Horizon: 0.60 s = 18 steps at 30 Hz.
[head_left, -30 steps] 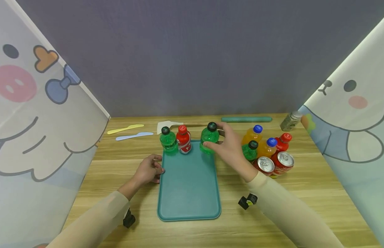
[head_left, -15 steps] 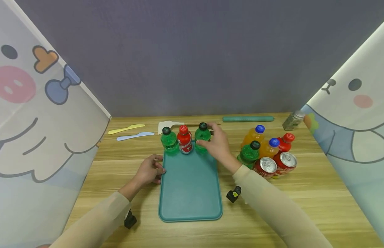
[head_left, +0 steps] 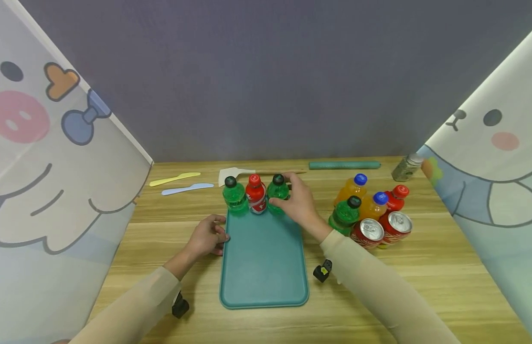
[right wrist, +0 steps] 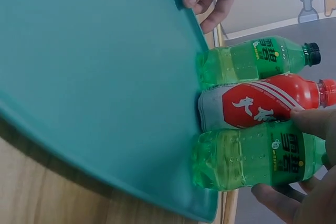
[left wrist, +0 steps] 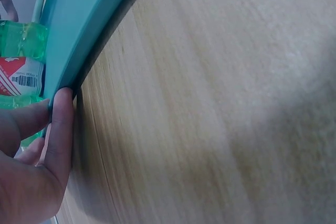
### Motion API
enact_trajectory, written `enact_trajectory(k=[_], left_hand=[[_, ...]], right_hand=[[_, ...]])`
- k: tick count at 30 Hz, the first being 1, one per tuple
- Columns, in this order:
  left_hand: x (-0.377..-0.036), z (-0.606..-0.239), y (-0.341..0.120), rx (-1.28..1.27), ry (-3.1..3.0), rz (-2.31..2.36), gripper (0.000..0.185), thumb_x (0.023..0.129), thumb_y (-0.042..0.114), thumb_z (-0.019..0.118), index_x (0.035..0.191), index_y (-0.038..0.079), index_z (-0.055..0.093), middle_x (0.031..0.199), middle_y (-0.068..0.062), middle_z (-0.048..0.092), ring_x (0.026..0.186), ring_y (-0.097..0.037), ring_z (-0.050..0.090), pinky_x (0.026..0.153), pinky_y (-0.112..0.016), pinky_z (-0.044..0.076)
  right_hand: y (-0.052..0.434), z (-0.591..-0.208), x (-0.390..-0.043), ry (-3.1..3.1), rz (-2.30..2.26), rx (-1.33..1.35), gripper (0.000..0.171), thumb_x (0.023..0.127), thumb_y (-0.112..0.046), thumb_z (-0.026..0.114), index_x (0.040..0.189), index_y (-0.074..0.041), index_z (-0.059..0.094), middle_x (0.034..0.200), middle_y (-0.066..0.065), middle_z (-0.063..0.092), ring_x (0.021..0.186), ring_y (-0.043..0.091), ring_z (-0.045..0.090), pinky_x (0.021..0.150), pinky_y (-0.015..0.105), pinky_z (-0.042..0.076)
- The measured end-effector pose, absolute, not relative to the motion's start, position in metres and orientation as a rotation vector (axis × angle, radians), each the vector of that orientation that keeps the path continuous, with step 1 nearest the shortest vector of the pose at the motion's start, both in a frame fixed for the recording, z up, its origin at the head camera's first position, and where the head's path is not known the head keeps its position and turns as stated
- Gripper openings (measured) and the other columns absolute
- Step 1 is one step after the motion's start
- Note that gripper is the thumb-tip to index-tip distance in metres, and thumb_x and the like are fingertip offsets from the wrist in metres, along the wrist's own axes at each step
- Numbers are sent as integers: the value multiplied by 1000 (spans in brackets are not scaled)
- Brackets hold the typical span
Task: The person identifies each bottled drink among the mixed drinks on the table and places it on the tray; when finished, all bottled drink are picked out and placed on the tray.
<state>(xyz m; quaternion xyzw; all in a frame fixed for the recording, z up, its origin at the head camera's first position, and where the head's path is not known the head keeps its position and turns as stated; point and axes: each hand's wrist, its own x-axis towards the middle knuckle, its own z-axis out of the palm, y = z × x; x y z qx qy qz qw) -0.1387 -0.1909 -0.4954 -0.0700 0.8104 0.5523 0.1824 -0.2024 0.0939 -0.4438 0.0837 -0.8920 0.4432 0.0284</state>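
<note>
A teal tray (head_left: pixel 262 267) lies on the wooden table. At its far end stand a green bottle (head_left: pixel 233 195), a red bottle (head_left: pixel 255 195) and a second green bottle (head_left: pixel 277 191) in a row. My right hand (head_left: pixel 297 203) grips the second green bottle (right wrist: pixel 252 156), which stands upright on the tray (right wrist: pixel 94 77) beside the red bottle (right wrist: pixel 262 103). My left hand (head_left: pixel 207 236) holds the tray's left rim (left wrist: pixel 79 30), thumb on the edge, fingers curled at it.
Right of the tray stand a green bottle (head_left: pixel 345 212), two orange bottles (head_left: pixel 352 187), a red bottle (head_left: pixel 395 197) and two red cans (head_left: pixel 379 231). Plastic knives (head_left: pixel 175 179), a white spatula (head_left: pixel 233 173), a teal stick (head_left: pixel 344 165) and a jar (head_left: pixel 406 166) lie at the back. Curtains flank both sides.
My right hand moved the green bottle left and down onto the tray's far end, next to the red bottle. The left hand stayed on the tray rim.
</note>
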Motion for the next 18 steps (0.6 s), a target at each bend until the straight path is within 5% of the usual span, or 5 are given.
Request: enact_trajectory(k=[18], left_hand=[[-139, -494, -190, -220, 2295, 1548, 50, 94, -7, 66, 141, -1, 48, 98, -17, 60, 68, -21, 63, 55, -39, 63]], right_hand=[[104, -429, -194, -2914, 1379, 385, 83, 88, -28, 83, 155, -11, 36, 155, 17, 44, 139, 42, 47, 112, 61, 45]])
